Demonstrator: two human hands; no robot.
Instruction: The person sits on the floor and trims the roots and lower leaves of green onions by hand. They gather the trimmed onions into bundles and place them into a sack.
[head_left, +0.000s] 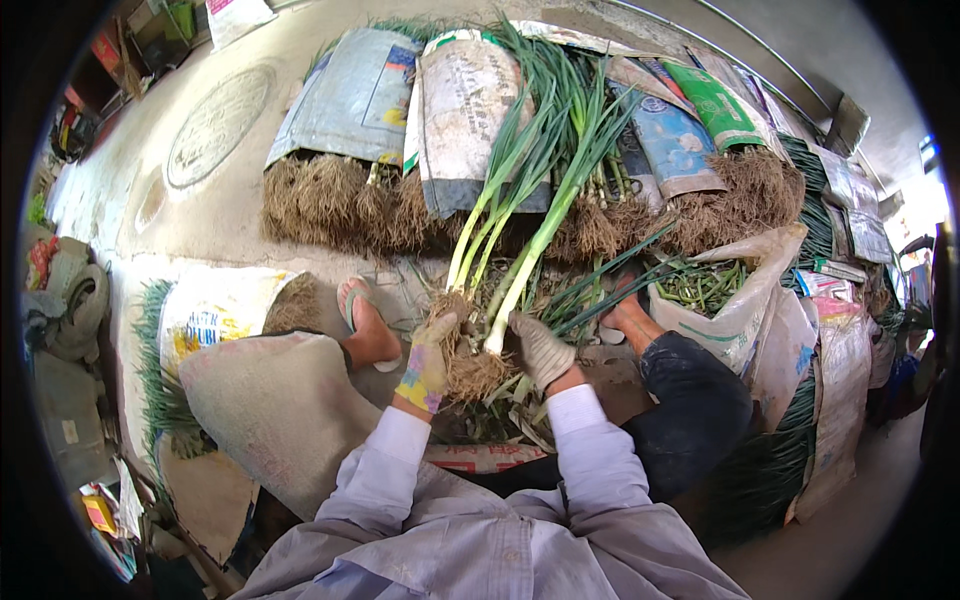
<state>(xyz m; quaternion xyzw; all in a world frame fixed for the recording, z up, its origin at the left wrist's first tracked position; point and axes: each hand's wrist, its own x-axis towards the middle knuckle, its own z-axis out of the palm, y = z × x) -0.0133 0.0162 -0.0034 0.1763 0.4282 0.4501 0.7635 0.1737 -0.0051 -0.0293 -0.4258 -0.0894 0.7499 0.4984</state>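
Note:
My left hand (427, 361), in a flower-patterned work glove, is closed around the root end of some thin green onions (477, 244). Their leaves reach away over the sacks in front. A thicker green onion (534, 264) slants beside them, its white base and brown roots (480, 375) between my hands. My right hand (541, 349), in a greyish glove, has its fingers curled against the right side of that white base. Whether those fingers grip the stalk is hidden. Loose leaves and peelings (517, 409) lie under my hands, between my legs.
Rooted onion bundles (330, 195) lie in a row ahead, covered by flattened sacks (472, 120). At my right knee an open white sack (705, 330) holds green trimmings. Another covered bundle (225, 307) lies left of my sandalled foot (367, 322). More covered onions line the right side.

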